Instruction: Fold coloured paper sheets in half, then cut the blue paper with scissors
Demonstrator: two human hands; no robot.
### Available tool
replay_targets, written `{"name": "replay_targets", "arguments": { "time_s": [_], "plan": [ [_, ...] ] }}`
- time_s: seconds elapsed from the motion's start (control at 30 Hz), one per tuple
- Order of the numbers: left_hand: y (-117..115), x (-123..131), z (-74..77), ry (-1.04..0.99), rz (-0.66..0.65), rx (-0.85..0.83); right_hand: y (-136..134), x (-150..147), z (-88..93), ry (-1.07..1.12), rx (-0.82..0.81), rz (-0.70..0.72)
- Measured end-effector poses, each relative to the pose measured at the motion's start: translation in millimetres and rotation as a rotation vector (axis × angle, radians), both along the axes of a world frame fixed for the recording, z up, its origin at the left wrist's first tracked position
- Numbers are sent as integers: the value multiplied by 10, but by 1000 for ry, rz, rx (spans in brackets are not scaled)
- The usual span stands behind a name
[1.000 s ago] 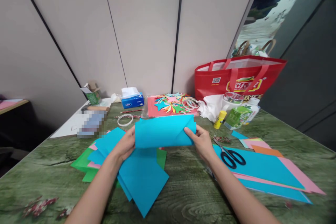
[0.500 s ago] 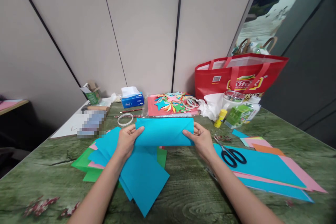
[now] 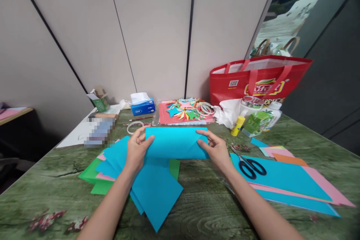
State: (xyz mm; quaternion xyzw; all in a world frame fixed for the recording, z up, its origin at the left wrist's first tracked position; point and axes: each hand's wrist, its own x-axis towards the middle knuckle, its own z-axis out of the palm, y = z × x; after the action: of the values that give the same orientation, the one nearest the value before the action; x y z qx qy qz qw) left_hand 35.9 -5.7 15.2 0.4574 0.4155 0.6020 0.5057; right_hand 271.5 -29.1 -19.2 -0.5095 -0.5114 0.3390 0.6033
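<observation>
Above the table I hold a blue sheet of paper [image 3: 176, 143], its long sides running left to right. My left hand [image 3: 137, 150] is closed on the left end, thumb on the near face and the other fingers partly behind. At the right end, my right hand [image 3: 216, 150] grips the sheet, with thumb and index finger both showing on its near face. Below the held paper lies a fanned pile of blue sheets [image 3: 156, 195] over green paper [image 3: 98, 185] and some pink. Black-handled scissors [image 3: 250, 165] rest on a blue sheet [image 3: 292, 180] at the right.
Across the back stand a tissue pack [image 3: 143, 107], colourful paper stars [image 3: 185, 110] on red paper, a glue stick [image 3: 237, 126], a green box [image 3: 256, 123] and a red bag [image 3: 253, 82]. A tape roll [image 3: 135, 127] lies behind my left hand. Orange paper [image 3: 289, 159] is at the right.
My right index finger has come round to the near face of the blue sheet. The left fingers have lifted slightly at the left end. The view has shifted a little.
</observation>
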Motion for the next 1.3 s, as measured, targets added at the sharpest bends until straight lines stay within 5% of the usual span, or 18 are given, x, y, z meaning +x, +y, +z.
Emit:
{"name": "replay_targets", "arguments": {
  "time_s": [0.33,1.3],
  "plan": [
    [-3,14,-44,-17,72,-3,11,-51,-39,29,1,-185],
    [-18,45,-25,-103,146,8,14,-68,-48,95,-2,-168]
  ]
}}
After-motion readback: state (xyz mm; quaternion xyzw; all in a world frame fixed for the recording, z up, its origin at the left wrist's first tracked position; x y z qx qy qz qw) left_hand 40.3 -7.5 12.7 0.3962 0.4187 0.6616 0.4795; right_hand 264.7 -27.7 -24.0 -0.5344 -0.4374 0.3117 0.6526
